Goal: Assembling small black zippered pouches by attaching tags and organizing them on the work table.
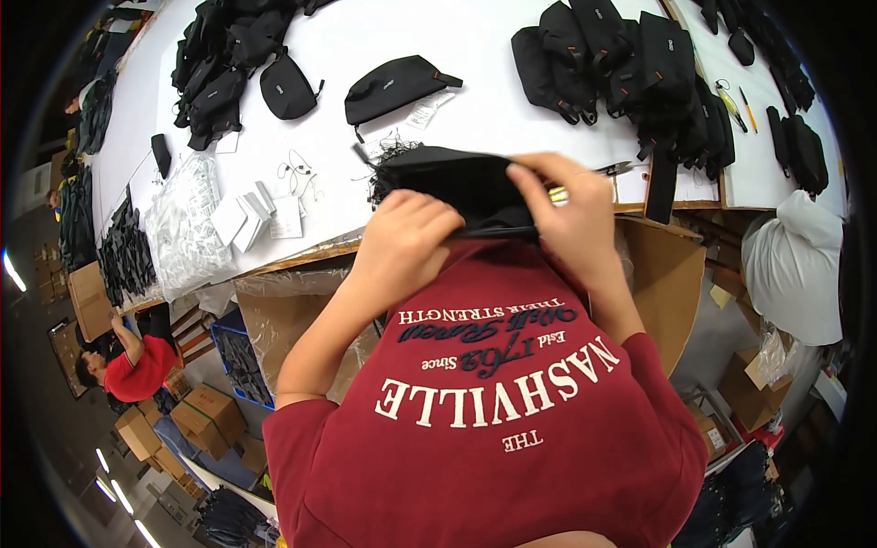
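Between my hands, at the table's front edge, a black zip pouch gapes with its dark inside facing me. My left hand has its fingers curled over the near left edge of the pouch. The thumb and fingers of my right hand pinch the rim at its right end. Something small and yellow-green shows by the right palm; I cannot tell what it is. Beyond lies another black pouch, closed, with a white paper tag beside it. A tangle of thin black cords sits behind the left hand.
Black pouches are heaped at the far left and far right. Scissors lie right of my right hand. White cards and a clear plastic bag are at left. A person in red is farther left.
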{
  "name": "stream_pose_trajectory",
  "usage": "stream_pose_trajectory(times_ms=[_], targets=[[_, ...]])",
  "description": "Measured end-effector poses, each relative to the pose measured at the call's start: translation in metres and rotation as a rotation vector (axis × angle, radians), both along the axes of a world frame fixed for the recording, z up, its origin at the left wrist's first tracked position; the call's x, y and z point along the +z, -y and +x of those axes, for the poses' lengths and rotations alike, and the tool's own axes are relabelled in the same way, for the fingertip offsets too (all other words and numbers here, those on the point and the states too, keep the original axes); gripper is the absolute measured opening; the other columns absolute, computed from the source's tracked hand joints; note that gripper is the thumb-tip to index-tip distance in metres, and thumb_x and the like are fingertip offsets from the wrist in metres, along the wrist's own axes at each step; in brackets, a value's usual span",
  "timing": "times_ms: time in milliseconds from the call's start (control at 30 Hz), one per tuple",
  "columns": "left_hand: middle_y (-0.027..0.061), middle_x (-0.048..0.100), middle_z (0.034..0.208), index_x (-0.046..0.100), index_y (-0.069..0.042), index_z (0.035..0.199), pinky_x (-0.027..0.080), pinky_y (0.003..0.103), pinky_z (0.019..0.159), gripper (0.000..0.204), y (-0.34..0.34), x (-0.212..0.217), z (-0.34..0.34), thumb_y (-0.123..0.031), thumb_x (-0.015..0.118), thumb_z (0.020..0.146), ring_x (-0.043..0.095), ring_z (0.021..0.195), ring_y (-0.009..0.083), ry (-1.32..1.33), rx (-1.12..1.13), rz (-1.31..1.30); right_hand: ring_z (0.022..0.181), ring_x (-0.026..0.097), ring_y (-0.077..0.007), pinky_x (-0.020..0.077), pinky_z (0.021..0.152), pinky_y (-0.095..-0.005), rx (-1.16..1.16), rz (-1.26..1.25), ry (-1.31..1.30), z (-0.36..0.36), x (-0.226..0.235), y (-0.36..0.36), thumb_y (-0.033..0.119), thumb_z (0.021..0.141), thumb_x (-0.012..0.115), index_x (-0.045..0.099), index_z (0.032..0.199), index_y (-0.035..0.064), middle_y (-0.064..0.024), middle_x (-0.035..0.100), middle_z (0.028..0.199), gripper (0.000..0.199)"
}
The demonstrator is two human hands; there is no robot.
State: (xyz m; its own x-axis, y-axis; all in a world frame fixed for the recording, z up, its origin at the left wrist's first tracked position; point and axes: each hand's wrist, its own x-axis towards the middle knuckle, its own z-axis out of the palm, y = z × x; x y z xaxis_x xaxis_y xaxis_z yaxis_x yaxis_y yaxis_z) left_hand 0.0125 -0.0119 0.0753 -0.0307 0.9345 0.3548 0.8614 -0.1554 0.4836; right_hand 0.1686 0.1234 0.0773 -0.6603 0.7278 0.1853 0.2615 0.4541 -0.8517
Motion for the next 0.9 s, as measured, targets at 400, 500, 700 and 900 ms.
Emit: stream_pose_trajectory(times_ms=[400,500,700,900], targets=[[0.0115,0.057,0.076,0.06,-0.006,0.095,0.045,0.039,0.069,0.018,0.039,0.019,-0.018,-0.01,0.061,0.077,0.057,0.077,0.0299,0.23,-0.122,-0.594,0.078,0.061,-0.0244,0.0488,0.067,-0.0352,0.437,-0.053,0.452,-0.053,-0.168,-0.034,0.028,0.082,0.062,0.066,0.091,0.0087,-0.0102,0.063,0.083,0.022],[0.0124,0.056,0.083,0.06,-0.006,0.095,0.045,0.039,0.072,0.02,0.051,0.018,-0.012,-0.007,0.06,0.075,0.056,0.082,0.0315,0.328,-0.059,-0.608,0.086,0.059,-0.0302,0.0487,0.071,-0.0389,0.519,0.17,0.466,-0.056,-0.201,-0.021,0.027,0.077,0.064,0.059,0.094,0.0082,-0.0106,0.057,0.088,0.026],[0.0137,0.058,0.091,0.06,-0.003,0.101,0.046,0.038,0.078,0.026,0.051,0.015,-0.009,-0.004,0.059,0.074,0.058,0.088,0.0323,0.388,0.014,-0.628,0.082,0.061,-0.0295,0.0478,0.069,-0.0385,0.465,0.063,0.424,-0.05,-0.212,-0.027,0.025,0.072,0.069,0.06,0.088,0.0067,-0.0115,0.062,0.083,0.026],[0.016,0.063,0.094,0.06,-0.009,0.111,0.048,0.039,0.074,0.03,0.031,0.014,-0.008,-0.006,0.057,0.081,0.061,0.085,0.0348,0.439,0.003,-0.632,0.067,0.06,-0.0131,0.0436,0.059,-0.0278,0.276,-0.322,0.035,-0.041,-0.09,-0.059,0.021,0.083,0.065,0.068,0.092,0.0056,-0.0061,0.067,0.077,0.018]])
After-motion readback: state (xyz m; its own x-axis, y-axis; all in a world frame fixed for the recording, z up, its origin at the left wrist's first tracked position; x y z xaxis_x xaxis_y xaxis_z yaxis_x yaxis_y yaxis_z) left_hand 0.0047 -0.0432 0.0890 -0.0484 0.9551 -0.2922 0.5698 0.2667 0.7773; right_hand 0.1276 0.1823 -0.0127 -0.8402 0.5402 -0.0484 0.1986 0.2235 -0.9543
